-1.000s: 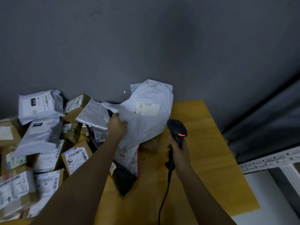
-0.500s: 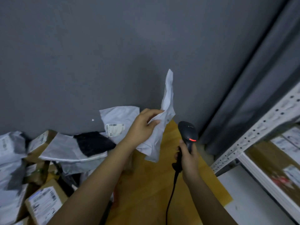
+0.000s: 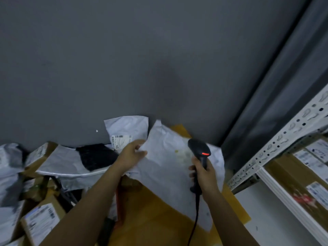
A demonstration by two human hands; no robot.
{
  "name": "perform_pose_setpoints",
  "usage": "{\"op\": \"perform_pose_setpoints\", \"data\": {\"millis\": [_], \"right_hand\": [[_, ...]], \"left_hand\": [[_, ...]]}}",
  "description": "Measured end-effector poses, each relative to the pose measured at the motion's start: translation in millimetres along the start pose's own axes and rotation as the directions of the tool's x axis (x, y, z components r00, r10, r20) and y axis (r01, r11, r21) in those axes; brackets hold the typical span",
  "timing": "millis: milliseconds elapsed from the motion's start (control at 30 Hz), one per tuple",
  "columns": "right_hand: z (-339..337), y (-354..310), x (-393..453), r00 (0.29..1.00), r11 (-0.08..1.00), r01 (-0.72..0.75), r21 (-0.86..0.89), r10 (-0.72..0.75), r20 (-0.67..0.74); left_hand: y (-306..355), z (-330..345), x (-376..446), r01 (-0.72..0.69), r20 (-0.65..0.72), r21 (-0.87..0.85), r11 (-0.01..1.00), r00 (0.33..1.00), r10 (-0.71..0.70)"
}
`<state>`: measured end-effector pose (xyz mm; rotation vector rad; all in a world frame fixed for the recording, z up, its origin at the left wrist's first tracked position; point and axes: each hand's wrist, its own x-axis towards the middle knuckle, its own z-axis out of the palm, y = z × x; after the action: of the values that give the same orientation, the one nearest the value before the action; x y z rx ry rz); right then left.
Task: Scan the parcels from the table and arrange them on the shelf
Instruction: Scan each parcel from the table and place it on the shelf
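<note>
Table (image 3: 159,210) lies under my white mailer (image 3: 170,167), its long axis running from far-left down to near-right. Left hand (image 3: 130,157) pinches its upper-left edge; right hand (image 3: 204,174) grips the scanner (image 3: 199,150), nose pointing away.

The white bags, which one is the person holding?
The big white bag in the middle: the left hand grips its edge, by the scanner. The other white bag leans on the wall, untouched.

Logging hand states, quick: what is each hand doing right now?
Left hand: holds the white mailer by its edge.
Right hand: fingers curled round the scanner handle.
</note>
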<state>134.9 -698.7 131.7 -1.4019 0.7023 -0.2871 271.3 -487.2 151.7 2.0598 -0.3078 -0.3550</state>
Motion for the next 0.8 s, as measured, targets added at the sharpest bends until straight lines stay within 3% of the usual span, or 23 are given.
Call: {"op": "perform_pose_setpoints", "data": {"millis": [133, 267, 333, 400, 467, 567, 700, 800], "right_hand": [[-10, 59, 5, 0.982, 0.973, -0.152, -0.172, 0.169, 0.09], [-25, 95, 0, 0.973, 0.947, -0.169, -0.272, 0.204, 0.105], [-31, 103, 0, 0.975, 0.938, -0.145, -0.315, 0.19, 0.118], [-36, 108, 1, 0.974, 0.932, -0.131, -0.339, 0.185, 0.133], [-41, 110, 4, 0.977, 0.93, -0.117, -0.349, 0.17, 0.126], [-47, 111, 5, 0.98, 0.926, -0.122, -0.358, 0.17, 0.104], [-49, 113, 1, 0.967, 0.899, -0.188, -0.395, 0.241, 0.088], [-47, 118, -6, 0.949, 0.871, -0.227, -0.436, 0.298, 0.102]], "left_hand": [[-62, 33, -7, 0.038, 0.139, 0.26, 0.965, 0.987, -0.077], [-92, 59, -7, 0.071, 0.063, 0.471, 0.879, 0.992, -0.113], [-90, 67, -4, 0.042, 0.002, 0.657, 0.752, 0.998, -0.057], [-91, 77, -1, -0.002, -0.061, 0.8, 0.6, 0.994, 0.085], [-89, 87, 0, -0.032, -0.049, 0.836, 0.548, 0.99, 0.133], [-90, 112, -5, -0.157, 0.063, 0.822, 0.547, 0.98, 0.187], [-104, 147, -26, -0.172, 0.225, 0.771, 0.614, 0.974, -0.01], [-131, 166, -44, -0.156, 0.263, 0.804, 0.574, 0.959, -0.106]]}}
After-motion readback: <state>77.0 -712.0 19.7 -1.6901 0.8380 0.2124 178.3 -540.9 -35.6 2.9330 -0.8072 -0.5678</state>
